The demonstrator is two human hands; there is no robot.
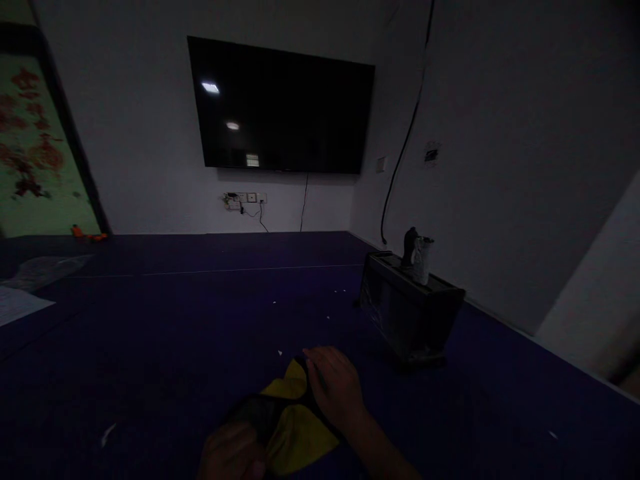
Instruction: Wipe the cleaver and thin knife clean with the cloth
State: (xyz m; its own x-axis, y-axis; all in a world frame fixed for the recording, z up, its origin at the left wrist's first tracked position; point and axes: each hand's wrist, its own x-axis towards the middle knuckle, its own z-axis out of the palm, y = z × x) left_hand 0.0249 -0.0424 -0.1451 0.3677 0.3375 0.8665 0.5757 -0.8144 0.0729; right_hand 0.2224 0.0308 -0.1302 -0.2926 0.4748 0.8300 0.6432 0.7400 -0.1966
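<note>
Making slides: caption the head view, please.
In dim light, left hand and right hand at a yellow-and-black fabric item, wall-mounted television beyond.

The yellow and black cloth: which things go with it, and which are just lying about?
Seemingly in use: yellow and black cloth; left hand; right hand.

Seemingly just lying about: white scraps; white sheet; clear plastic; orange things; dark box.
</note>
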